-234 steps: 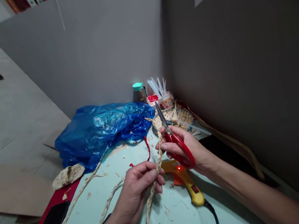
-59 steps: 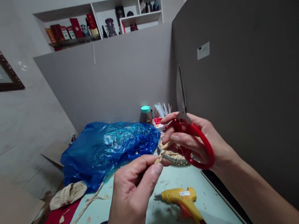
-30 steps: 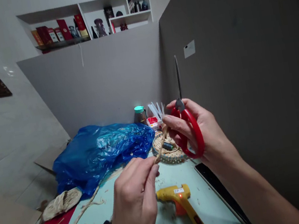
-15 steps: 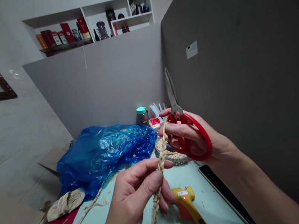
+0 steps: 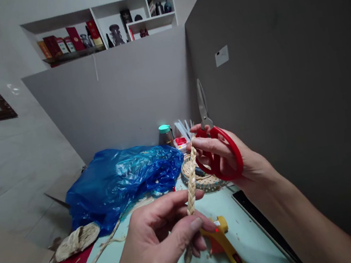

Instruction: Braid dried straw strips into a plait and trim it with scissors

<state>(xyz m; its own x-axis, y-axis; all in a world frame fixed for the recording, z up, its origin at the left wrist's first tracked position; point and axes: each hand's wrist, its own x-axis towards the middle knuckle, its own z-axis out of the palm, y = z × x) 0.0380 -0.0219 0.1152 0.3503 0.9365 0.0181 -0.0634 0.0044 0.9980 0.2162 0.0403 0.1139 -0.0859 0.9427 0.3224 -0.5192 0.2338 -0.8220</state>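
A braided straw cord (image 5: 192, 187) runs upright between my two hands, its lower length hanging below in shadow. My left hand (image 5: 168, 236) pinches it midway between thumb and fingers. At the cord's top end, my right hand (image 5: 219, 149) grips it with the fingertips. Hooked in that same hand is a pair of red-handled scissors (image 5: 206, 119), blades pointing up and nearly closed. Below my hands a yellow glue gun (image 5: 228, 248) lies on the table with a red light lit, partly covered by my left fingers.
A blue plastic bag (image 5: 119, 177) fills the table's back left. Behind my right hand sit a woven basket (image 5: 209, 185), a jar with a teal lid (image 5: 165, 135) and glue sticks (image 5: 182, 129). A woven straw slipper (image 5: 78, 242) lies left; a dark flat device (image 5: 266, 228) lies right. Grey partitions (image 5: 116, 101) enclose the table.
My left thumb has slid a little down the cord, and more of the braid shows above it. The right hand with the scissors has risen slightly. The camera view has shifted a little.
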